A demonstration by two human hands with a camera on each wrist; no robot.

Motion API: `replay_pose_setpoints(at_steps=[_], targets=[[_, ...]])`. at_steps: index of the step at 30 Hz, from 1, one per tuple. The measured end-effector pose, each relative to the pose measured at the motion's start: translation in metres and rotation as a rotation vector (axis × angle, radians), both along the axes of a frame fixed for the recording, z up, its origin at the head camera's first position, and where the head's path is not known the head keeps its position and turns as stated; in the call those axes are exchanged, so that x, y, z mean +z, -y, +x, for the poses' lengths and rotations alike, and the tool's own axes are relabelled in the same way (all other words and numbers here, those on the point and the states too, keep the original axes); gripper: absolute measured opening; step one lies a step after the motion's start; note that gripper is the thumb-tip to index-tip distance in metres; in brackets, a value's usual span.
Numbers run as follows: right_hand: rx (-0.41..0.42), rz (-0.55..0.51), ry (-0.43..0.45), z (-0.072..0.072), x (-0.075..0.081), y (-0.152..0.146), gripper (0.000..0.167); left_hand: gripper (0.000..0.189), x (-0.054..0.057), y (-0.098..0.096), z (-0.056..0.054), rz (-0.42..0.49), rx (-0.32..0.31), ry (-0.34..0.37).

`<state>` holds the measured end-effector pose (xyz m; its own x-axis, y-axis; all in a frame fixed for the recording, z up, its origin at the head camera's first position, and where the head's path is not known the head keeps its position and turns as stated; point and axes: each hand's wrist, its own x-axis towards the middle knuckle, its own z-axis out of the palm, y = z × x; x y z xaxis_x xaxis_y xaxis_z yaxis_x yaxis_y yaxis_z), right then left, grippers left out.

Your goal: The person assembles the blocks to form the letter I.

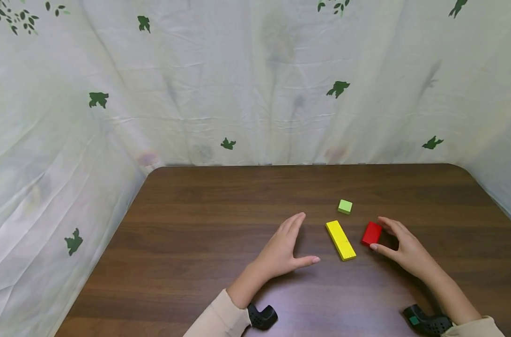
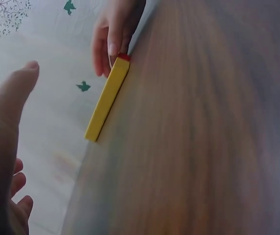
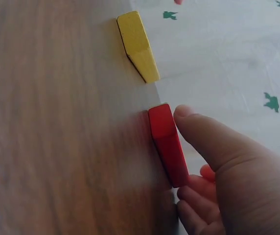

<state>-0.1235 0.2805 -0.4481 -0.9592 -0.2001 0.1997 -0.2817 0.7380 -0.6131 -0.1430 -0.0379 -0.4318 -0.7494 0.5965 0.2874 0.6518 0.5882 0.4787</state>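
My right hand (image 1: 404,248) is at the red block (image 1: 371,234), which lies on the brown table (image 1: 196,243). Its thumb tip is by the block's near corner and its fingers are by the far right corner. In the right wrist view a narrow gap shows between the thumb (image 3: 213,137) and the red block (image 3: 167,142). My left hand (image 1: 278,252) hovers left of a long yellow block (image 1: 341,240), fingers extended, thumb apart, holding nothing. The yellow block (image 2: 108,100) lies flat between the hands.
A small light green cube (image 1: 345,206) sits behind the yellow block. A white curtain (image 1: 259,84) with green leaf and bird prints hangs along the table's back edge and both sides. Each wrist wears a black device (image 1: 262,317).
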Motion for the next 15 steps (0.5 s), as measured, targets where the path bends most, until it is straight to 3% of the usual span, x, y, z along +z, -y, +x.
replay_pose_setpoints(at_steps=[15], targets=[[0.011,0.009,0.002,-0.002,-0.005,-0.002,0.071,0.095,-0.012,-0.039,-0.004,-0.069,0.006,0.049]])
